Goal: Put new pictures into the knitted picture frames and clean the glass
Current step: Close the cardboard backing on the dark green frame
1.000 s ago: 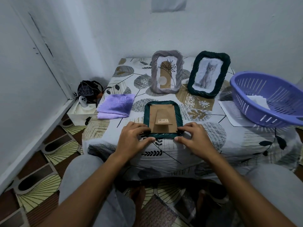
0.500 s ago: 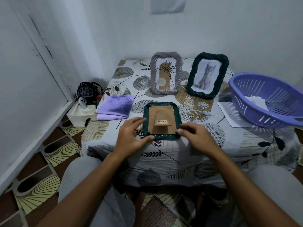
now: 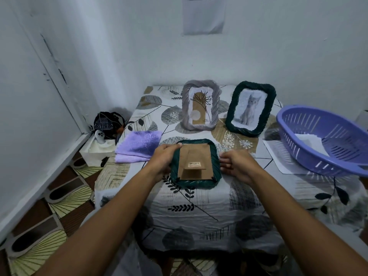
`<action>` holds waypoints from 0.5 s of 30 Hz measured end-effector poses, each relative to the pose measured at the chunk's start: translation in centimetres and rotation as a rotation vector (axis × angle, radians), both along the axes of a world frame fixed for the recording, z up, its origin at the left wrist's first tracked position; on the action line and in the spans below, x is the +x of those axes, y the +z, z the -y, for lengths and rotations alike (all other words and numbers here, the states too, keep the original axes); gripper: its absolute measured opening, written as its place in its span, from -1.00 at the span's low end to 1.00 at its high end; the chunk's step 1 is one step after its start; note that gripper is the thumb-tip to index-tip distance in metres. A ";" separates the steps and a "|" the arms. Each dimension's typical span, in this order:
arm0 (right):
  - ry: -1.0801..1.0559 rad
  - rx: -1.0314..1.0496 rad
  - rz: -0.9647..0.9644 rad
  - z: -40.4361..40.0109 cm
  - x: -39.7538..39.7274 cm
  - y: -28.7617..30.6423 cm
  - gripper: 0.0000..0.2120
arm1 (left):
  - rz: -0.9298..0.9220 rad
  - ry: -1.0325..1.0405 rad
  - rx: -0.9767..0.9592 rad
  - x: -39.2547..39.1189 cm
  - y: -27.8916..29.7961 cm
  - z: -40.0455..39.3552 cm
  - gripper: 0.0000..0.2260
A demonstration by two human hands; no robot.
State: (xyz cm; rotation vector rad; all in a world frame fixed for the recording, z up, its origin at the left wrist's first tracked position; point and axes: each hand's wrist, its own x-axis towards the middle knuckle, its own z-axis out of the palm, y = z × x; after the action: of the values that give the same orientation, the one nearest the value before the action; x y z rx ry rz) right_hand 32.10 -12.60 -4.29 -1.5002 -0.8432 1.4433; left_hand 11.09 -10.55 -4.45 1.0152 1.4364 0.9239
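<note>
Head view: left hand [image 3: 162,160] fingers clasped frame [image 3: 196,182]; right hand [image 3: 237,166] fingers loose beside; advised lifting level, backing secured.

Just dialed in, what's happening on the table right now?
A person holds a dark green knitted frame lying face-down, brown cardboard backing up. The left hand grips its left edge; the right hand touches its right edge. Behind stand a grey knitted frame and a green frame with a cat picture.
</note>
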 end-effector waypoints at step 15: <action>0.010 0.243 -0.233 0.5 0.4 6.1 -0.61 | -0.182 -0.021 0.512 2.4 5.4 0.3 -0.93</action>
State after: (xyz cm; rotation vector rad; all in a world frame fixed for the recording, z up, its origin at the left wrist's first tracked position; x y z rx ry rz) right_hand 32.48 -13.06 1.84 -1.1249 -0.8478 1.4339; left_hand 13.45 -10.86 0.98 1.5207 1.3610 1.2447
